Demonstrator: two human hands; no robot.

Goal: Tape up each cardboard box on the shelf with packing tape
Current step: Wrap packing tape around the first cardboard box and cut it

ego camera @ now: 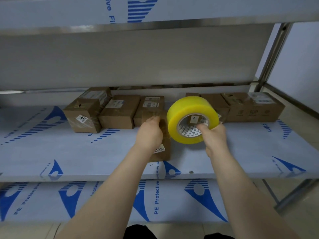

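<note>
A small cardboard box (164, 149) stands on the middle shelf (86, 152), pulled forward from the row. My left hand (150, 133) lies on top of it, fingers curled over its far edge. My right hand (214, 135) grips a fat roll of yellow packing tape (186, 114), fingers hooked through its core, held just right of the box and above the shelf. The roll hides part of the box behind it. Whether a strip of tape runs from roll to box I cannot tell.
Along the back of the shelf stand three boxes (119, 111) on the left and several more boxes (253, 107) on the right. A metal upright (271, 54) rises at the right. Another shelf (155, 12) hangs above, and a lower shelf (103, 200) sits below.
</note>
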